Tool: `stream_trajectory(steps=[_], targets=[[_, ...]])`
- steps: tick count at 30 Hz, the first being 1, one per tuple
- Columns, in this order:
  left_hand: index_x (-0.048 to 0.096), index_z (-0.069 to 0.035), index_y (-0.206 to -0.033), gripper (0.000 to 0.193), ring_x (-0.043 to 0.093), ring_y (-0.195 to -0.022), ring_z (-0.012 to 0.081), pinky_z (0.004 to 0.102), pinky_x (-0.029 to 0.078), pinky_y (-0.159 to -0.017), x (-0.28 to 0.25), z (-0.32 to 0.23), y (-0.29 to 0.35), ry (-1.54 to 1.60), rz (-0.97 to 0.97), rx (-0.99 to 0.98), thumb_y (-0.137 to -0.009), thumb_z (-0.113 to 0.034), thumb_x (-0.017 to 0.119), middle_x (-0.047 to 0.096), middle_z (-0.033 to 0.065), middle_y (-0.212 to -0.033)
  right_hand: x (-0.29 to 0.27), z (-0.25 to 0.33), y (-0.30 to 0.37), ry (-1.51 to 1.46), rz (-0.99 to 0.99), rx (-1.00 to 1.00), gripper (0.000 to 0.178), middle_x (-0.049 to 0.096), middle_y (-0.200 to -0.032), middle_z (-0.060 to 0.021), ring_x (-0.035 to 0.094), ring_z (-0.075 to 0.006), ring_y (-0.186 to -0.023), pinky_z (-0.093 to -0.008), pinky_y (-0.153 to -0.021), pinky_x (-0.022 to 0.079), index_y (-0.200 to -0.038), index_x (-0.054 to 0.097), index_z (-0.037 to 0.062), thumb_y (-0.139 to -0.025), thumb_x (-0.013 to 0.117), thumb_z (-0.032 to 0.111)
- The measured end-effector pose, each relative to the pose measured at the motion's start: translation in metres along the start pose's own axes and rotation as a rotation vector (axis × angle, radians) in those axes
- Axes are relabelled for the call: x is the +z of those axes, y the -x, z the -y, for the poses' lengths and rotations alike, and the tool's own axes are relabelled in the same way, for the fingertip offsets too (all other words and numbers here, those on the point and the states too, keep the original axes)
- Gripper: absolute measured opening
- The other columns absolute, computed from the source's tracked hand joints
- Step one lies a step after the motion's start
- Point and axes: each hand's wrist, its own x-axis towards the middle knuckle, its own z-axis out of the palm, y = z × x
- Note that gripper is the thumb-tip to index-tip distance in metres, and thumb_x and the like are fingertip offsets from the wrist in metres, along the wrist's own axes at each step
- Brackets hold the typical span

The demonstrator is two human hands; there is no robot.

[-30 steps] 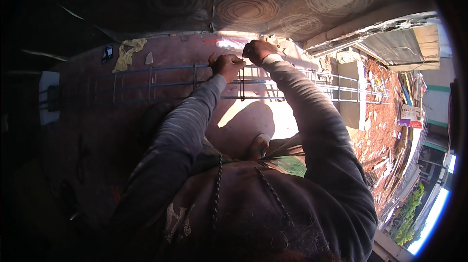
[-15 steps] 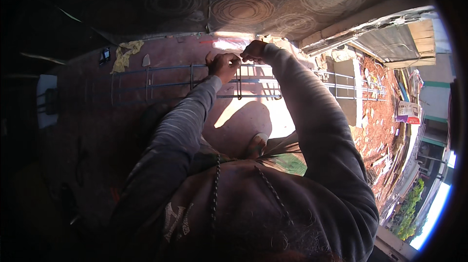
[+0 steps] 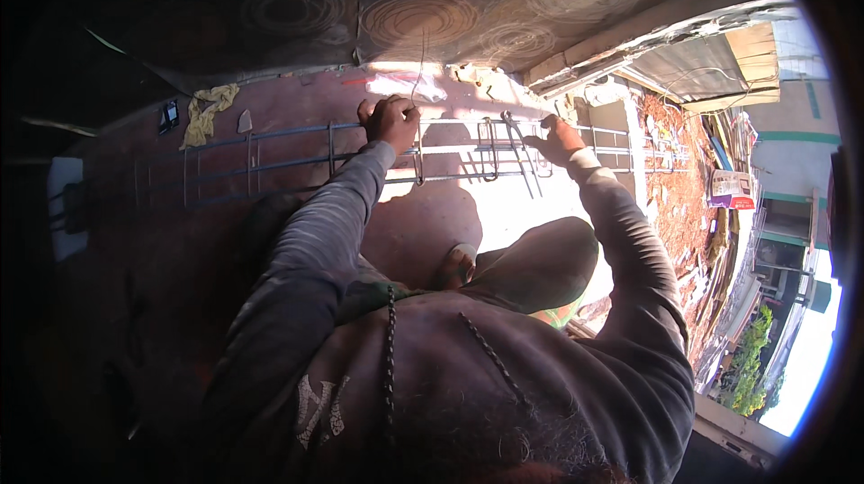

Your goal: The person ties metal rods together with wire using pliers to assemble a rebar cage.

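A long rebar cage (image 3: 297, 160) of straight bars and stirrups lies across in front of me. My left hand (image 3: 393, 121) is closed at its far bar, beside a stirrup (image 3: 419, 165). A thin tie wire (image 3: 420, 70) rises from the pinched fingertips; its lower end is hidden by them. My right hand (image 3: 560, 139) is over the cage farther right, thumb and fingers apart. Just left of it, a pair of pincers (image 3: 518, 147) rests tilted across the bars, handles toward me. Another stirrup (image 3: 490, 151) stands between the pincers and my left hand.
A yellow cloth (image 3: 209, 113) and a small dark object (image 3: 168, 115) lie beyond the cage at left. Wire coils (image 3: 418, 18) are by the dark far wall. Red rubble (image 3: 661, 232) covers the ground at right, beside a printed bag (image 3: 731, 190). My foot (image 3: 457, 266) is below the cage.
My right hand has moved away from my left hand, rightward and nearer, to beside the pincers. The pincers and the upright wire now show clearly. My right knee has come into view.
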Motion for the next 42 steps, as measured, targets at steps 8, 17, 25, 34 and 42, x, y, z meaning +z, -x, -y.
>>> stream_trajectory(steps=[8, 17, 25, 34, 42], targets=[[0.073, -0.016, -0.096, 0.026, 0.058, -0.116, 0.0195, 0.0524, 0.018, -0.110, -0.006, -0.001, 0.013, -0.094, 0.032, -0.002, -0.085, -0.040, 0.071, 0.071, -0.0002, -0.113, 0.034, 0.010, 0.035, 0.054, 0.310, 0.075, 0.069, 0.069, -0.115, -0.0196, 0.066, -0.0369, -0.112, -0.0447, -0.095, 0.050, -0.124, 0.055, 0.0031, -0.077, 0.082, 0.046], [0.065, -0.014, -0.127, 0.059, 0.036, -0.144, 0.0288, 0.0599, 0.002, -0.119, -0.012, -0.016, 0.038, -0.193, 0.139, -0.038, -0.080, -0.051, 0.074, 0.058, 0.0086, -0.139, 0.057, -0.082, -0.041, 0.233, 0.054, -0.676, 0.025, 0.066, -0.104, -0.0239, 0.066, -0.0416, -0.095, -0.0478, -0.084, 0.054, -0.105, 0.064, 0.0021, -0.097, 0.049, 0.020], [0.072, -0.017, -0.115, 0.045, 0.043, -0.136, 0.0249, 0.0567, 0.007, -0.117, -0.011, -0.012, 0.033, -0.171, 0.064, -0.103, -0.082, -0.047, 0.074, 0.068, 0.0053, -0.124, -0.056, 0.108, -0.036, 0.429, -0.014, -0.621, 0.027, 0.073, -0.094, -0.0134, 0.070, -0.0340, -0.093, -0.0463, -0.080, 0.055, -0.104, 0.071, 0.0143, -0.101, 0.052, 0.033], [0.076, -0.018, -0.106, 0.038, 0.048, -0.128, 0.0217, 0.0557, 0.006, -0.118, -0.015, -0.011, 0.036, -0.069, 0.035, -0.097, -0.080, -0.047, 0.079, 0.069, 0.0054, -0.115, -0.053, 0.166, -0.077, 0.797, -0.116, -0.784, 0.059, 0.059, -0.137, -0.0109, 0.054, -0.0281, -0.132, -0.0438, -0.110, 0.043, -0.145, 0.053, 0.0305, -0.092, 0.060, 0.006], [0.077, -0.019, -0.104, 0.036, 0.049, -0.125, 0.0208, 0.0552, 0.007, -0.118, -0.022, -0.012, 0.036, -0.038, 0.069, -0.103, -0.080, -0.046, 0.080, 0.069, 0.0042, -0.112, -0.046, 0.170, -0.103, 0.839, -0.095, -0.886, 0.080, 0.045, -0.150, -0.0082, 0.040, -0.0286, -0.143, -0.0448, -0.122, 0.030, -0.152, 0.042, 0.0356, -0.085, 0.068, 0.001]])
